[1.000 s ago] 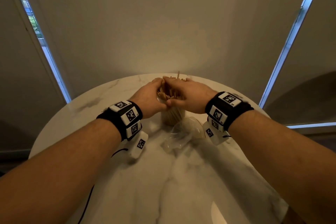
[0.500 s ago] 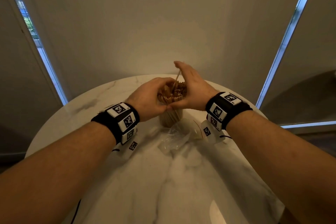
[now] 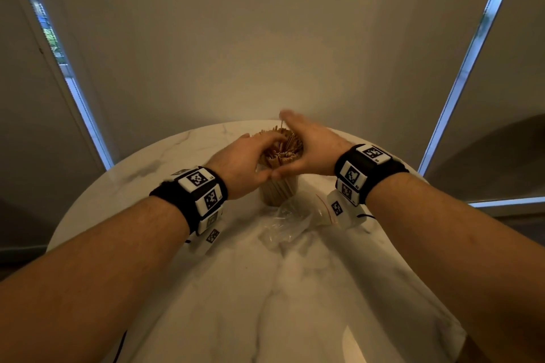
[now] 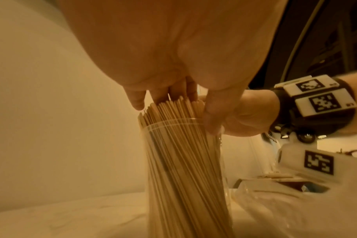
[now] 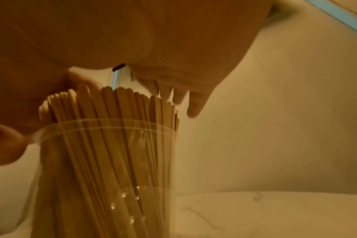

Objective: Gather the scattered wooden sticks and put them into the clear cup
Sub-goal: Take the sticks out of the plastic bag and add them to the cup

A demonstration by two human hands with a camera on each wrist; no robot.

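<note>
A clear cup (image 3: pixel 277 191) stands at the far middle of the round marble table (image 3: pixel 265 303), packed with upright wooden sticks (image 3: pixel 284 150) that rise above its rim. My left hand (image 3: pixel 247 156) wraps the stick tops from the left, fingers curled over the far side and thumb by the rim. In the left wrist view the left hand (image 4: pixel 173 90) presses down on the sticks (image 4: pixel 173 145). My right hand (image 3: pixel 306 144) is blurred, fingers straight, flat beside and over the tops. In the right wrist view its fingers (image 5: pixel 173 93) hang just above the sticks (image 5: pixel 116 104) in the cup (image 5: pixel 112 161).
A crumpled clear plastic bag (image 3: pixel 283 224) with a red seal line lies on the table just in front of the cup. A pale wall rises right behind the table's far edge. A dark cable (image 3: pixel 118 348) runs off the near left.
My right hand lifted off the stick tops with fingers straightened and now sweeps over them, blurred. My left hand has stayed wrapped around the bundle.
</note>
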